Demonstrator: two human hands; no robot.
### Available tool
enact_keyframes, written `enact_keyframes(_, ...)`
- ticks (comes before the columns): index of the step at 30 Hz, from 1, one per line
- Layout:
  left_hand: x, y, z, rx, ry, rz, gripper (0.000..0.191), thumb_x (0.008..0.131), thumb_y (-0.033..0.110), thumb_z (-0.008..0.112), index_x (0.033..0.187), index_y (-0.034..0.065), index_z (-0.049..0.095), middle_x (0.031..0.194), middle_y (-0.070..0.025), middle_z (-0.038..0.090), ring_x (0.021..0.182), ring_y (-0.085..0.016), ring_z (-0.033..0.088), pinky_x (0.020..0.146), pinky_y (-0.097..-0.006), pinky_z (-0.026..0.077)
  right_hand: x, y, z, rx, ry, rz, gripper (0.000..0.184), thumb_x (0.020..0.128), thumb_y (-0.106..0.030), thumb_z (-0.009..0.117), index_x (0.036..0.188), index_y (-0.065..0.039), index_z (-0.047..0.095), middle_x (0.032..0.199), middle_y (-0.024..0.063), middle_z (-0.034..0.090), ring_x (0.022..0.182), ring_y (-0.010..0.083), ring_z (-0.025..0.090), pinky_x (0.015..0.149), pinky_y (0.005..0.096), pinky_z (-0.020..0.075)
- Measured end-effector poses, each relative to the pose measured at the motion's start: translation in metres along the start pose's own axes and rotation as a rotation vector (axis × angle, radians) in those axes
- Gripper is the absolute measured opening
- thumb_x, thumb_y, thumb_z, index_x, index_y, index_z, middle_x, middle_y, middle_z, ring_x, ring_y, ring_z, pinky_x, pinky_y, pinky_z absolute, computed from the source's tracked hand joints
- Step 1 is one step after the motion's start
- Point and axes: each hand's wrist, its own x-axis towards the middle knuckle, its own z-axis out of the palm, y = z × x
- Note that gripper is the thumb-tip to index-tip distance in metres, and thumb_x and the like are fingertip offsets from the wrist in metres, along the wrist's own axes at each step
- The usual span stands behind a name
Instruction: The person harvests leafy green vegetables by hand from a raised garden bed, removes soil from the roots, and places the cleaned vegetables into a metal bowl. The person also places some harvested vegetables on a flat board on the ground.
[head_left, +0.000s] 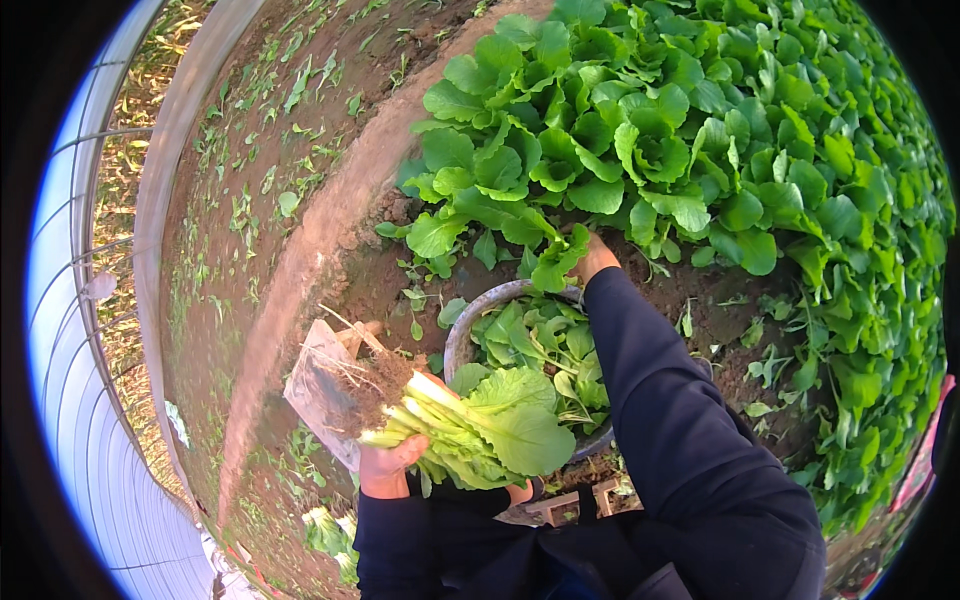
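My left hand (396, 459) is wrapped around a bunch of uprooted leafy greens (480, 431). The pale stalks and soil-covered roots (375, 386) point left, and the leaves spread right. My right hand (595, 255) reaches in among the leaves at the near edge of the standing greens (592, 150). Leaves hide its fingers, so I cannot tell whether it grips a stem. Just below that wrist sits a round basin (459, 341) holding loose green leaves (536, 337). The bunch overlaps its lower left side.
A pale, soil-smeared board-like object (319, 427) lies behind the roots. A wooden frame (551, 510) is low by my body. Cut greens (326, 536) rest on the ground at lower left. A bare soil ridge (300, 292) runs along the bed, and a plastic-covered hooped wall (82, 360) stands at far left.
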Motion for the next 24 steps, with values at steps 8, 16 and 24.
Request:
enact_keyframes(8, 0.002, 0.006, 0.009, -0.007, -0.102, 0.030, 0.067, 0.069, 0.036, 0.079, 0.118, -0.0029, 0.054, 0.108, -0.0157, 0.060, 0.100, -0.027, 0.062, 0.084, -0.0384, 0.053, -0.027, 0.025, -0.027, 0.302, -0.479, -0.175, 0.011, 0.094, -0.016, 0.052, 0.091, -0.005, 0.054, 0.081, 0.0081, 0.053, 0.073, 0.0206, 0.049, 0.066, 0.0310, 0.0466)
enact_keyframes(16, -0.004, 0.017, 0.021, -0.033, -0.100, 0.042, 0.067, 0.068, 0.036, 0.079, 0.117, -0.0025, 0.053, 0.107, -0.0150, 0.059, 0.099, -0.026, 0.062, 0.085, -0.0382, 0.053, -0.125, 0.036, -0.010, 0.243, -0.502, -0.218, 0.026, 0.095, -0.028, 0.062, 0.105, -0.004, 0.061, 0.097, 0.0129, 0.068, 0.077, 0.0206, 0.066, 0.063, 0.0299, 0.0545)
enact_keyframes(24, -0.020, 0.013, 0.012, -0.111, -0.169, 0.088, 0.066, 0.071, 0.021, 0.075, 0.126, -0.0043, 0.049, 0.115, -0.0162, 0.061, 0.105, -0.026, 0.060, 0.091, -0.0372, 0.048, -0.115, 0.076, -0.014, 0.032, -0.313, -0.368, 0.032, 0.091, -0.035, 0.061, 0.103, -0.005, 0.063, 0.089, 0.0101, 0.069, 0.074, 0.0229, 0.067, 0.073, 0.0356, 0.0570)
